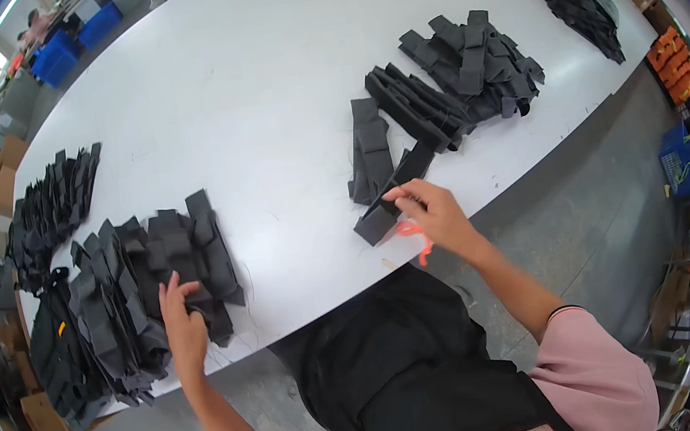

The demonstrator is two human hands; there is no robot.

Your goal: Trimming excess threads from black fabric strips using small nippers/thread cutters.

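Observation:
My left hand (184,322) rests at the near edge of a pile of dark grey folded fabric strips (117,306), its index finger stretched and its fingers apart. Closer to the table's right side, my right hand (440,219) has its fingertips pinched at a dark fabric strip (378,224) lying slantwise. Beneath that hand is a looped orange-red thing (425,250), like scissor handles; most of it is hidden. Another short stack of strips (369,147) lies just beyond. Farther right sit a row of folded strips (418,106) and a loose heap of strips (477,63).
The white table (240,81) has a curved-looking edge in front of me. More dark bundles (55,201) lie at its far left, and a dark bundle (575,6) beside clear plastic at far right. Blue bins (56,57) and a blue basket (679,161) stand on the floor beyond.

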